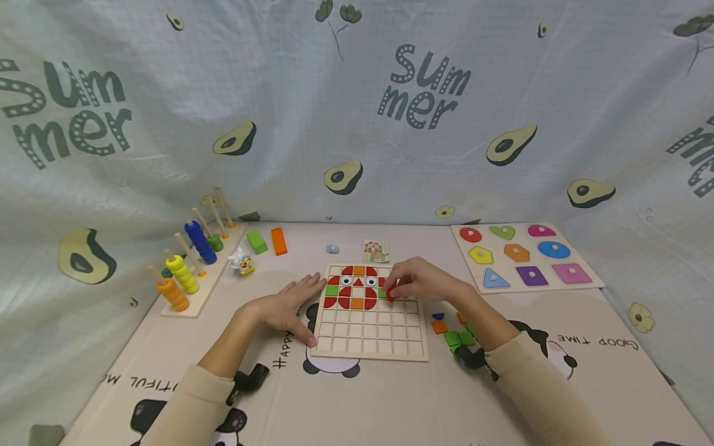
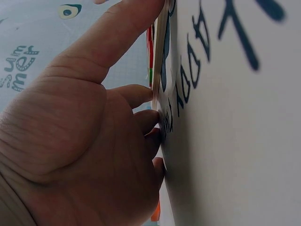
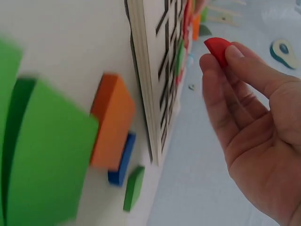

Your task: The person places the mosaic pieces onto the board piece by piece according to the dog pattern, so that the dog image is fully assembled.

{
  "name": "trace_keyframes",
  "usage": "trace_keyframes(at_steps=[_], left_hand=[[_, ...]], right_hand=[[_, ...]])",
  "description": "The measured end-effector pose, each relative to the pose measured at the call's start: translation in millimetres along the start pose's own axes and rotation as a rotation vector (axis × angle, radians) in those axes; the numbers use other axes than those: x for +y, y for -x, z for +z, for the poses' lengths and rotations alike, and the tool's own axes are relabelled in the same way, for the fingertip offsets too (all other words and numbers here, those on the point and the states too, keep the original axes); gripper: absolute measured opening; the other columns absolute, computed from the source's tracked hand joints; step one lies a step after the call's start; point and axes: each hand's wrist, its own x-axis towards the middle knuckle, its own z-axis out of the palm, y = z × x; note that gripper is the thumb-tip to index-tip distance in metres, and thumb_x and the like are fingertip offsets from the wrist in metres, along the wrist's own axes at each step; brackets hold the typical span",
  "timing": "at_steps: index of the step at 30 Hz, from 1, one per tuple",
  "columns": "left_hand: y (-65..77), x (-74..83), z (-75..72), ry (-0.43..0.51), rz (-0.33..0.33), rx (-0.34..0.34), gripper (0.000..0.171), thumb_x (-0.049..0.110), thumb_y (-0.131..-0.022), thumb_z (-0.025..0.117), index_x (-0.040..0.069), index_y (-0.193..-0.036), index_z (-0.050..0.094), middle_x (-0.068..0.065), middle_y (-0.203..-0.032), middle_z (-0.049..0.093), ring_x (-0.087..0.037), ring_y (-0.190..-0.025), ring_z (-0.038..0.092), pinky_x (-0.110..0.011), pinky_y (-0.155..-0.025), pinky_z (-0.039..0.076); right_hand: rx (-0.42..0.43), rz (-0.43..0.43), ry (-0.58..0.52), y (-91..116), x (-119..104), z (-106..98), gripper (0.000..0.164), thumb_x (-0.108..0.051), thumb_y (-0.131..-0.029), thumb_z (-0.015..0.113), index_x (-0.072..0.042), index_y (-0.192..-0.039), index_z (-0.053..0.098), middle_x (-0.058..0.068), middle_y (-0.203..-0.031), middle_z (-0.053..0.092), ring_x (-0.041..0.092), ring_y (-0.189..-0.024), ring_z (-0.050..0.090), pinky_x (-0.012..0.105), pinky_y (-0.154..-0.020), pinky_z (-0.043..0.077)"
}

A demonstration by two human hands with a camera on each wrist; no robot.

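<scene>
A square wooden grid board (image 1: pixel 362 348) lies flat in front of me. Its upper rows hold red, orange and green tiles (image 1: pixel 357 303) and two eye tiles (image 1: pixel 346 280). Along the board's left side my left hand (image 1: pixel 279 308) rests with spread fingers, the thumb at the lower left corner. Over the right part of the tiled rows, my right hand (image 1: pixel 418 280) pinches a red rounded tile (image 3: pixel 218 51) between thumb and fingertips. The right wrist view shows the tile held clear of the board. Fingers partly cover the tiles at upper right.
Loose green tiles (image 1: pixel 453 338), orange tiles (image 1: pixel 439 326) and a blue tile (image 1: pixel 438 316) lie right of the board. A shape puzzle (image 1: pixel 515 288) sits back right. At left are a peg stacker (image 1: pixel 209 282) and a small figurine (image 1: pixel 242 262). A picture card (image 1: pixel 376 251) lies behind the board.
</scene>
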Motion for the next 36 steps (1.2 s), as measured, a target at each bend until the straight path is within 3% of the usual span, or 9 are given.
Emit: trace_keyframes(at_steps=[11, 22, 36], left_hand=[[0.4, -0.8, -1.7, 0.002, 0.023, 0.000, 0.127, 0.061, -0.057, 0.083, 0.022, -0.156, 0.013, 0.000, -0.162, 0.001, -0.023, -0.148, -0.004, -0.051, -0.118, 0.003], [-0.3, -0.7, -1.4, 0.002, 0.022, -0.005, 0.127, 0.062, -0.056, 0.083, 0.023, -0.156, 0.014, 0.000, -0.162, 0.001, -0.021, -0.148, -0.004, -0.050, -0.118, 0.003], [-2.6, -2.7, -1.4, -0.009, 0.025, -0.006, 0.128, 0.063, -0.056, 0.082, 0.023, -0.156, 0.013, 0.000, -0.162, 0.001, -0.020, -0.148, -0.004, -0.049, -0.119, 0.003]], right_hand=[[-0.082, 0.045, 0.055, -17.0, -2.3, 13.7, 0.016, -0.010, -0.087, 0.070, -0.015, -0.101, 0.076, -0.008, -0.093, 0.070, 0.011, -0.080, 0.059, 0.025, -0.076, 0.054], [-0.089, 0.073, 0.243, -16.5, -8.8, 20.3, 0.017, -0.014, -0.087, 0.071, -0.019, -0.103, 0.076, -0.013, -0.096, 0.066, 0.007, -0.084, 0.058, 0.022, -0.078, 0.051], [-0.088, 0.043, 0.519, -15.3, -21.3, 26.7, 0.025, -0.029, -0.081, 0.078, -0.023, -0.105, 0.076, -0.013, -0.086, 0.061, 0.008, -0.075, 0.051, 0.025, -0.069, 0.045]])
